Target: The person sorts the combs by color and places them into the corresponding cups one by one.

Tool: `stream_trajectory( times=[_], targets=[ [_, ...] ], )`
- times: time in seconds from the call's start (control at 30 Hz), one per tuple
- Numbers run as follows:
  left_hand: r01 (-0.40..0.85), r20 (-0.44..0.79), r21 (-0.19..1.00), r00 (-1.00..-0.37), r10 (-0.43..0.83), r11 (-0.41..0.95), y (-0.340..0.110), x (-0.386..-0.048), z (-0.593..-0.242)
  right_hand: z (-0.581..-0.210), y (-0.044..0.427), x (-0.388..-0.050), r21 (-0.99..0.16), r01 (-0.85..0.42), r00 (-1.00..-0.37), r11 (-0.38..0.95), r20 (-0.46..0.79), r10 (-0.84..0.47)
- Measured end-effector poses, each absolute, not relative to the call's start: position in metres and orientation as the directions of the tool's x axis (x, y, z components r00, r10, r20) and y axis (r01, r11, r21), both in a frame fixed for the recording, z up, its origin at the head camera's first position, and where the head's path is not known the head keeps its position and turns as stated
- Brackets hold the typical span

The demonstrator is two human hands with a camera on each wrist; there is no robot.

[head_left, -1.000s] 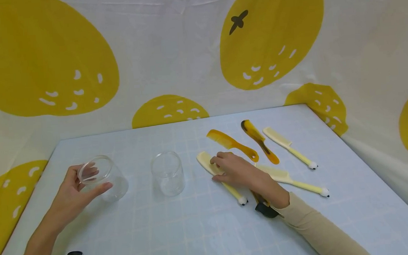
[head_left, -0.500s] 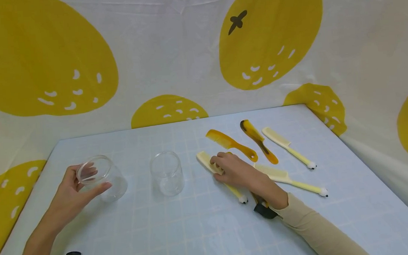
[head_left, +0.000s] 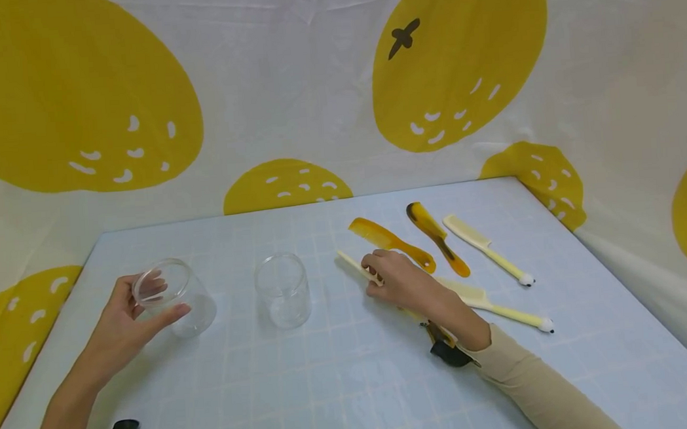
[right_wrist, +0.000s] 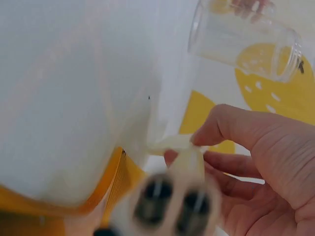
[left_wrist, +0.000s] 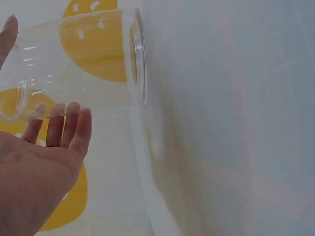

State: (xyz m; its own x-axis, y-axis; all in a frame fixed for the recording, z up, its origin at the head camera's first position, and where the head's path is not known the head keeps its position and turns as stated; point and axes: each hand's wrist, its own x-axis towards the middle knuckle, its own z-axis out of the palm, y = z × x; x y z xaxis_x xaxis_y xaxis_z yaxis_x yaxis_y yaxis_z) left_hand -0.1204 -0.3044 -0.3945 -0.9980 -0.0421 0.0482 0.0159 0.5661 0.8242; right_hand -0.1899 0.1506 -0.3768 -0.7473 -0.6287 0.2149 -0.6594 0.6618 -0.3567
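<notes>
Checked table (head_left: pixel 260 390) | left hand (head_left: pixel 117 330) grips glass jar (head_left: pixel 186 296) | second jar (head_left: pixel 283 290) upright | right hand (head_left: pixel 405 281) pinches cream comb (head_left: pixel 359 267)

Cream comb (head_left: pixel 355 265) — now edge-on

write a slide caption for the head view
Left hand holding a tilted glass, right hand pinching a pale comb; a second glass stands between them, other combs lie nearby.

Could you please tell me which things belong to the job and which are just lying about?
In hand: glass (left hand); cream comb (right hand).

Apparently unused: second glass; amber comb; dark-streaked comb; far cream comb; nearer cream comb; partly hidden comb.
</notes>
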Motion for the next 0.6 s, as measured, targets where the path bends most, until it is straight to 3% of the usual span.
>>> stream_trajectory(
  times=[0.13, 0.3, 0.6],
  targets=[
    [0.019, 0.050, 0.826, -0.998, -0.040, 0.564, -0.304, -0.120, -0.394, -0.376, 0.151, -0.192, -0.349, -0.661, -0.748, 0.664, 0.238, -0.620],
    [0.026, 0.060, 0.830, -0.997, -0.042, 0.557, -0.303, -0.120, -0.393, -0.370, 0.154, -0.192, -0.421, -0.619, -0.780, 0.663, 0.227, -0.583],
    [0.020, 0.059, 0.821, -0.997, -0.051, 0.571, -0.301, -0.120, -0.393, -0.351, 0.158, -0.193, -0.553, -0.587, -0.806, 0.591, 0.333, -0.489]
  ],
)
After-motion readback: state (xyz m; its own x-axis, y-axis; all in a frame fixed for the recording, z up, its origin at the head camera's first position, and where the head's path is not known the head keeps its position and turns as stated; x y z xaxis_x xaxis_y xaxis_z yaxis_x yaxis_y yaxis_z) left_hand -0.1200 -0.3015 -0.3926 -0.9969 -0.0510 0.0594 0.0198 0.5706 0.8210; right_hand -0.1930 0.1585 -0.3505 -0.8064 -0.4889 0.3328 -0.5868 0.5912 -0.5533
